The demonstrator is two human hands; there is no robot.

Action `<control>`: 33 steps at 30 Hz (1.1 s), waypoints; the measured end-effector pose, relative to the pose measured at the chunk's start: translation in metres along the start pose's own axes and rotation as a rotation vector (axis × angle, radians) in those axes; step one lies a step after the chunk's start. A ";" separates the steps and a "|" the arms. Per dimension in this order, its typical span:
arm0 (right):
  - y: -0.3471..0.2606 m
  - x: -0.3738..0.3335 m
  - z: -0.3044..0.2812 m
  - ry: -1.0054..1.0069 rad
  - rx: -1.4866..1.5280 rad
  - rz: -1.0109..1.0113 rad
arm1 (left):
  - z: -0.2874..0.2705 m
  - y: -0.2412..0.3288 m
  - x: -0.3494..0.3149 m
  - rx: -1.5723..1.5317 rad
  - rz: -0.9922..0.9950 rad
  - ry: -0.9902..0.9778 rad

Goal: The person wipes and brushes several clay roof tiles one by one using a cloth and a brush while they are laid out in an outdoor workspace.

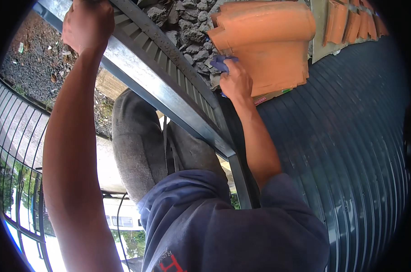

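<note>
My left hand [88,27] is closed over the upper left end of a grey metal frame [155,81], which slants across the view with a slatted strip along its far side. The fingertips of that hand are blurred and partly hidden. In my closed right hand [238,84] is a crumpled blue-purple cloth [220,62], poking out past the fingers. This hand is beside a stack of orange roof tiles [271,50], at its left edge; whether it touches them I cannot tell.
Grey rubble [192,34] lies between frame and tiles. Dark ribbed metal sheeting [332,136] curves down the right side. More tiles [350,22] stand at the far right. A wire fence [15,131] runs on the left, by dirt ground [42,59]. My legs [142,136] are beside the frame.
</note>
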State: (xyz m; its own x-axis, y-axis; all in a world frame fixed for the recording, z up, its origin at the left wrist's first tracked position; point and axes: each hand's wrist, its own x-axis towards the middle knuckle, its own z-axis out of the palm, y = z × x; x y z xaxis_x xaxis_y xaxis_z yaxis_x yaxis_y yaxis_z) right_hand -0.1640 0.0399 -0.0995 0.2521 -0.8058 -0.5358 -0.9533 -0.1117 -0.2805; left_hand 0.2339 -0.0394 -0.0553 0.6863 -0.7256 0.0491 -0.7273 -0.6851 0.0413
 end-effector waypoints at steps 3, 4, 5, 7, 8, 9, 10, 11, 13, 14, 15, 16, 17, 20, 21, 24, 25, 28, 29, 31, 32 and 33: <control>-0.004 0.005 -0.008 0.127 0.082 0.009 | 0.005 0.004 0.003 -0.017 0.045 0.032; 0.002 0.004 0.001 0.191 0.070 0.012 | 0.009 0.008 0.000 -0.027 0.070 0.043; 0.016 -0.002 0.017 0.082 0.013 0.105 | 0.013 0.014 -0.005 -0.025 0.066 0.019; 0.002 -0.001 0.019 0.067 0.025 0.085 | 0.010 0.001 -0.007 -0.033 0.055 0.012; -0.004 0.001 0.017 0.057 0.028 0.071 | 0.010 -0.001 -0.003 -0.051 0.044 0.002; -0.023 0.003 -0.004 -0.088 -0.009 0.078 | 0.005 -0.010 0.001 0.016 0.047 0.013; -0.021 0.002 -0.012 -0.109 -0.013 0.087 | 0.004 -0.006 -0.004 0.022 0.046 -0.009; -0.018 0.005 -0.014 0.014 0.102 0.096 | 0.004 -0.001 -0.003 0.005 0.046 0.021; -0.002 0.016 -0.007 0.385 0.268 -0.053 | 0.004 0.009 -0.001 -0.035 0.059 0.039; 0.010 0.008 0.001 0.388 0.251 -0.051 | 0.006 0.013 -0.005 -0.050 0.054 0.033; 0.001 0.007 0.006 0.194 0.035 0.008 | 0.007 0.011 -0.004 -0.019 0.055 0.025; -0.003 0.008 0.008 -0.001 -0.179 0.070 | 0.009 0.011 -0.004 0.010 0.057 0.015; 0.002 0.009 0.000 -0.214 -0.113 0.182 | 0.009 0.008 -0.010 -0.039 0.025 0.004; 0.006 0.015 -0.047 -0.512 0.085 0.226 | 0.002 -0.008 -0.003 -0.022 0.030 0.023; 0.000 0.015 -0.062 -0.236 0.210 0.291 | 0.001 -0.005 -0.003 -0.027 0.028 0.018; 0.025 0.038 -0.046 0.592 0.534 0.296 | -0.003 0.006 -0.004 -0.046 0.038 0.036; 0.024 0.045 -0.030 0.705 0.527 0.420 | -0.003 0.010 -0.006 -0.059 0.073 0.045; 0.006 0.023 0.041 0.397 0.197 0.270 | 0.003 0.023 -0.014 -0.109 0.055 0.004; -0.009 0.007 0.042 0.053 0.002 0.184 | 0.000 0.012 -0.012 -0.051 0.053 -0.009; -0.014 -0.021 0.032 -0.272 0.172 0.189 | -0.007 0.006 -0.008 -0.041 0.049 0.007; -0.012 -0.033 0.026 -0.604 0.320 0.170 | -0.009 0.003 -0.009 -0.038 0.019 0.018; -0.010 -0.036 0.015 -0.601 0.328 0.164 | -0.010 0.005 -0.009 -0.032 0.032 0.037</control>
State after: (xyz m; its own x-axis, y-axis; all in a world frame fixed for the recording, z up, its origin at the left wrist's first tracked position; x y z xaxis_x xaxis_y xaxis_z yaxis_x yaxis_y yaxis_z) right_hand -0.1609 0.0790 -0.0888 0.2480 -0.3256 -0.9124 -0.9115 0.2407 -0.3336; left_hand 0.2247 -0.0357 -0.0453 0.6624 -0.7440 0.0881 -0.7492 -0.6586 0.0712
